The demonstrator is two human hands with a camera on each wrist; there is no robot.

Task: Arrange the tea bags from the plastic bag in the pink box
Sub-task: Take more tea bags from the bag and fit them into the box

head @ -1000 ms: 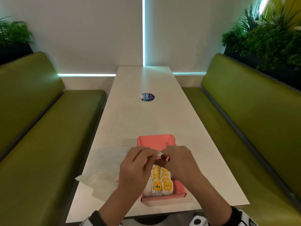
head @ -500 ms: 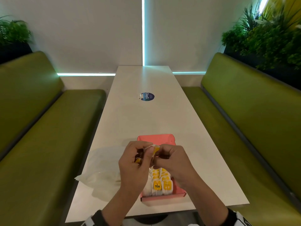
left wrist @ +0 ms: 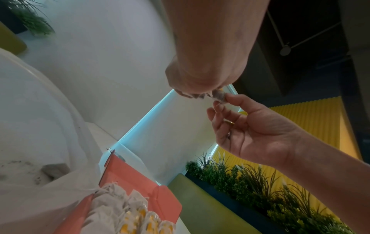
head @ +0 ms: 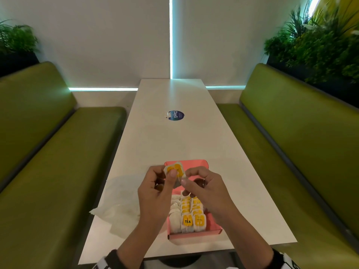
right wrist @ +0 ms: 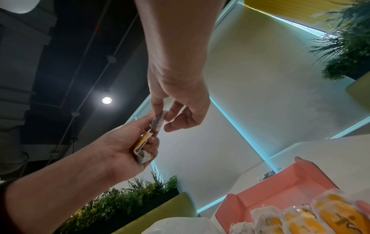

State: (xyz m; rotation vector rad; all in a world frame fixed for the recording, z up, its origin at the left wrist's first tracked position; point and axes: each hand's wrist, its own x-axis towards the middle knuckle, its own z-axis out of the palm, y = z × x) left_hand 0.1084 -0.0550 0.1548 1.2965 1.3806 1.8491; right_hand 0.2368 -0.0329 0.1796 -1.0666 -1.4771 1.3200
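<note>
A pink box [head: 194, 237] lies near the table's front edge, its near half filled with rows of white tea bags [head: 192, 214] with yellow tags. Above its bare far half, both hands hold one tea bag [head: 175, 170] in the air. My left hand [head: 168, 172] pinches it at the yellow tag. My right hand [head: 186, 178] pinches its lower corner by the string. In the right wrist view, my right hand [right wrist: 163, 113] grips the paper [right wrist: 159, 120] and my left hand [right wrist: 150, 139] holds the tag end. A crumpled plastic bag [head: 120, 206] lies left of the box.
The long white table [head: 174, 140] runs away from me with a round blue sticker [head: 175, 115] at its middle. Green benches [head: 48, 162] flank both sides, with plants [head: 320, 45] behind the backrests. The box [left wrist: 128, 174] and plastic bag [left wrist: 30, 142] show below in the left wrist view.
Both hands have risen from just over the packed tea bags toward the box's far end. The tea bag between them now shows its yellow tag.
</note>
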